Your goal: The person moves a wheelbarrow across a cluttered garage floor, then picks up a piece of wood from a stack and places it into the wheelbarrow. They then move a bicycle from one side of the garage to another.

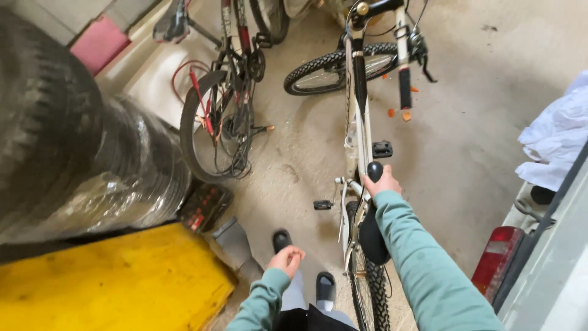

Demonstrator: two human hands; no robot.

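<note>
Concrete floor; right hand [381, 182] gripping white bicycle [357, 132]

We see a white bicycle frame [365, 132] with a black saddle [372, 230] and black knobbly tyres [371, 294]. Our sleeves [422, 257] are teal green, our shoes [325, 286] black with pale toes. The second bicycle [229, 92] is dark with red cables. Beside it lie a bright yellow slab [116, 282], a pink block [98, 43], black ribbed tyres under clear wrap [79, 153], a red tail lamp [495, 260], white cloth [554, 138] and a grey-beige floor [478, 122].
</note>
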